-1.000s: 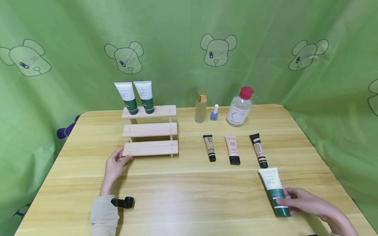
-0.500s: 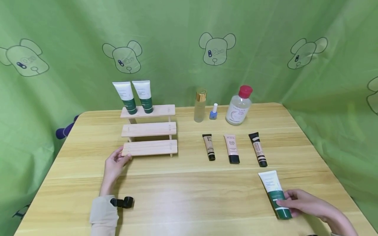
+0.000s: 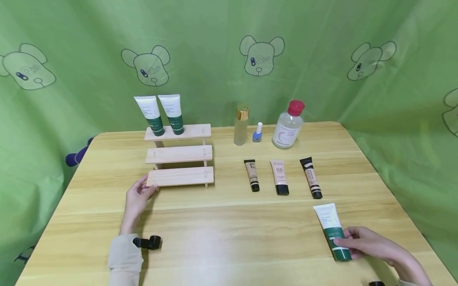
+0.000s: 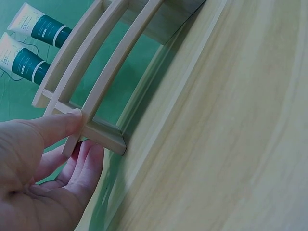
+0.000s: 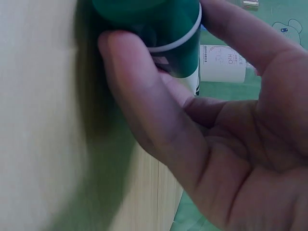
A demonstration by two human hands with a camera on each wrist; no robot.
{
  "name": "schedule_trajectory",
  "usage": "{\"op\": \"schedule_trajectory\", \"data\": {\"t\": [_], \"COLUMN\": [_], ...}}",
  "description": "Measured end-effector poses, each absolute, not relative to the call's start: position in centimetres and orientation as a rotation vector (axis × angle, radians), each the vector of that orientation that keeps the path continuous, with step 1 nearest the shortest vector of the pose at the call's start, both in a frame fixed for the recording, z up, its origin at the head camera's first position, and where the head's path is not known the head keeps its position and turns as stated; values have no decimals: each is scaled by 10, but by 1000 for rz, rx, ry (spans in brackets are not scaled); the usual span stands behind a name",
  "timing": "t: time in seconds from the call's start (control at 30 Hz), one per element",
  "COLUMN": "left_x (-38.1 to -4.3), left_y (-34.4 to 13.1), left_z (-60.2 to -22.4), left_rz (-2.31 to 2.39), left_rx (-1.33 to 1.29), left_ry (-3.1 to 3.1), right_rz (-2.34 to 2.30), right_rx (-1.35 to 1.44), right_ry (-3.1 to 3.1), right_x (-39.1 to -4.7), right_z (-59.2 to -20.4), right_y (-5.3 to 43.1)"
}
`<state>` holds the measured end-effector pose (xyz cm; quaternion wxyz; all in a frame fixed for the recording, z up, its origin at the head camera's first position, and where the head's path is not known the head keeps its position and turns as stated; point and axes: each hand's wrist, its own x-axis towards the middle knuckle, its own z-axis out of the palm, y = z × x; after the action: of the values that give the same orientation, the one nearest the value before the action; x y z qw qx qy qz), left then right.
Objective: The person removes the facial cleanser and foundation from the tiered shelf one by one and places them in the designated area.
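Observation:
My left hand holds the left end of the lowest shelf of a three-step wooden display rack. In the left wrist view, the thumb lies on the shelf's edge with the fingers curled beneath. Two white-and-green squeeze tubes stand caps down on the top step, a left one and a right one. At the right, my right hand grips a matching squeeze tube near its green cap end, thumb across the front. Close up in the right wrist view, the tube's green end sits between thumb and fingers.
Three small cosmetic tubes lie mid-table: a beige one, a pink BB cream and a black-ended one. Behind them stand a gold-capped bottle, blue nail polish and a red-capped bottle. A green curtain surrounds the table.
The tube in my right hand has come slightly nearer to me, widening its gap from the black-ended tube. My left hand keeps its hold on the rack. The head view has shifted a little.

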<state>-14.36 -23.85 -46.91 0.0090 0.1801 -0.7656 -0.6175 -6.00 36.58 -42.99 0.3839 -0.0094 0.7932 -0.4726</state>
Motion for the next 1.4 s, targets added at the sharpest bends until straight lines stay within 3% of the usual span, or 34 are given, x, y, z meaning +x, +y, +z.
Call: {"op": "schedule_trajectory", "data": {"t": [1.4], "left_x": [-143], "left_y": [-239], "left_z": [-469], "left_rz": [-1978], "left_rx": [541], "left_ry": [-2350], "right_rz": [-1120], "right_rx": [128], "right_ry": [2218], "right_x": [-58], "right_z": [-423], "right_y": [372]}}
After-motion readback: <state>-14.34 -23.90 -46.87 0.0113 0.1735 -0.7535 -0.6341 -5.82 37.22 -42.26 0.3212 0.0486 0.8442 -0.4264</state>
